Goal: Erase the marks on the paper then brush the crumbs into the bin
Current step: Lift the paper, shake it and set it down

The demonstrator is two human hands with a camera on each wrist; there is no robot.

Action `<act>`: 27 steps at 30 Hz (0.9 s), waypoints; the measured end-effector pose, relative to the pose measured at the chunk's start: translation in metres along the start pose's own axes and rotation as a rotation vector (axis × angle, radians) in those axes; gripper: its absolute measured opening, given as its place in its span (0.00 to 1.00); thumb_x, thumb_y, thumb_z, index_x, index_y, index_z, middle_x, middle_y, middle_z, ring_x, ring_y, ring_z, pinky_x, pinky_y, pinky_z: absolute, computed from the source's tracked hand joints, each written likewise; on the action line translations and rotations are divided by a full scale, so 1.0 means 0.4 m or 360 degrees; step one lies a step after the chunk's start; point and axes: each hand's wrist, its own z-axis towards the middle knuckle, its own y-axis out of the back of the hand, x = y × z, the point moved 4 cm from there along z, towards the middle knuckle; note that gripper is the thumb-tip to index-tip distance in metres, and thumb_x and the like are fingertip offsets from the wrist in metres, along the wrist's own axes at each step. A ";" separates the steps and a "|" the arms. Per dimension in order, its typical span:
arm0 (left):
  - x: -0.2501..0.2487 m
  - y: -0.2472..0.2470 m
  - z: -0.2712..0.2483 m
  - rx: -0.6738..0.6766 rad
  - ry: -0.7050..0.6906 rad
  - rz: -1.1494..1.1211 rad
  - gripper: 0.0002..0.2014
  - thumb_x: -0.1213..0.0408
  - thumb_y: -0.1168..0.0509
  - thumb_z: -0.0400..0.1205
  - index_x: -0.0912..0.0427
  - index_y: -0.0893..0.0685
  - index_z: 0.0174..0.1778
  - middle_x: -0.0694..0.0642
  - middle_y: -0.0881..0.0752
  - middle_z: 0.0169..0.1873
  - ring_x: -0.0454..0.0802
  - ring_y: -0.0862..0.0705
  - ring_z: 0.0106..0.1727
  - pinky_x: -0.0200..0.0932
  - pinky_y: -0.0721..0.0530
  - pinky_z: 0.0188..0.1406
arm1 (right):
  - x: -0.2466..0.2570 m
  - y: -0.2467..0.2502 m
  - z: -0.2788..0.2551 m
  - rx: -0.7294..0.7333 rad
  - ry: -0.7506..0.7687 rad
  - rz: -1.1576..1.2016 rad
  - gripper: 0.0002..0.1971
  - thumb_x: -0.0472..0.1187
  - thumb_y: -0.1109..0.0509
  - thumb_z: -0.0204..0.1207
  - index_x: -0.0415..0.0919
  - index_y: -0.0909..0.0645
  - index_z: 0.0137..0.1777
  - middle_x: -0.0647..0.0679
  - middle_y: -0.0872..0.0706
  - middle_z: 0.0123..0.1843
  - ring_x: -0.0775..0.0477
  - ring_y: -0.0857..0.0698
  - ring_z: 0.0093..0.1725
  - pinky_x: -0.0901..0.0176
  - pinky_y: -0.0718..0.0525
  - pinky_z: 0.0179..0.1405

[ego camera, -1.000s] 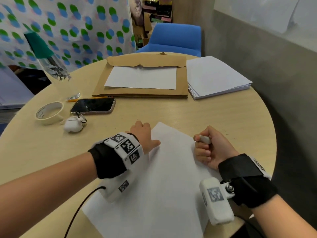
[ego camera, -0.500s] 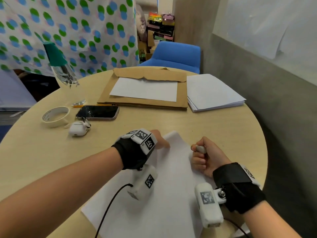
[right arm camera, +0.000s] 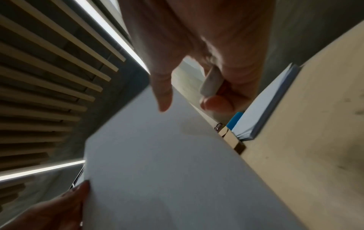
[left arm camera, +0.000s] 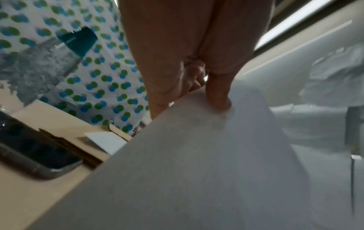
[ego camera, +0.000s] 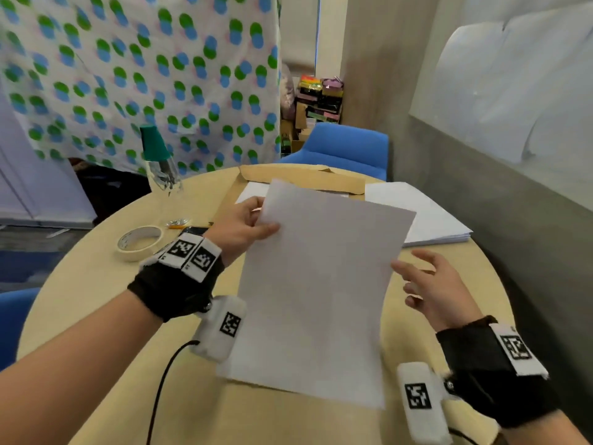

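My left hand (ego camera: 266, 221) pinches the far left corner of the white paper (ego camera: 321, 284) and holds it lifted and tilted above the round table (ego camera: 96, 300). In the left wrist view the thumb (left arm camera: 218, 99) presses on the sheet (left arm camera: 197, 171). My right hand (ego camera: 417, 281) hovers at the paper's right edge with the thumb stretched toward it. The right wrist view shows a white eraser (right arm camera: 211, 82) tucked under the curled fingers of that hand (right arm camera: 187, 99), above the sheet (right arm camera: 157, 171). No marks or crumbs can be made out on the paper.
A tape roll (ego camera: 139, 242), a pencil (ego camera: 189, 225), a clear bottle with a green cap (ego camera: 160, 168) and a phone (left arm camera: 33, 155) sit left. A brown envelope (ego camera: 305, 178) and a paper stack (ego camera: 430, 220) lie at the back. A blue chair (ego camera: 346, 149) stands behind. No bin is in view.
My left hand has lifted the paper off the table by its far corner. My right hand has risen from a fist on the sheet and extended its thumb toward the paper's right edge.
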 end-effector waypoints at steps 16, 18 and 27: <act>-0.054 0.080 -0.005 -0.0488 -0.0314 -0.0054 0.07 0.78 0.32 0.76 0.61 0.16 0.39 0.47 0.11 0.27 0.41 0.12 0.28 0.34 0.13 0.28 | 0.232 -0.071 0.002 0.0159 0.0918 -0.0532 0.04 0.34 0.28 0.74 0.43 0.13 0.44 0.63 0.13 0.25 0.67 0.19 0.25 0.78 0.25 0.30; -0.056 0.081 0.003 -0.0542 -0.0330 -0.0026 0.07 0.76 0.31 0.76 0.60 0.16 0.38 0.47 0.11 0.28 0.41 0.13 0.28 0.34 0.13 0.29 | 0.241 -0.078 0.003 0.0127 0.0932 -0.0601 0.04 0.34 0.27 0.73 0.37 0.11 0.45 0.49 0.11 0.34 0.58 0.16 0.32 0.64 0.21 0.40; -0.098 0.192 -0.026 -0.0870 -0.0369 0.0108 0.09 0.66 0.33 0.80 0.53 0.18 0.35 0.42 0.14 0.23 0.42 0.17 0.30 0.40 0.15 0.37 | 0.263 -0.083 0.001 0.0173 0.0729 -0.0413 0.09 0.40 0.29 0.75 0.44 0.16 0.33 0.53 0.22 0.25 0.59 0.28 0.20 0.70 0.32 0.20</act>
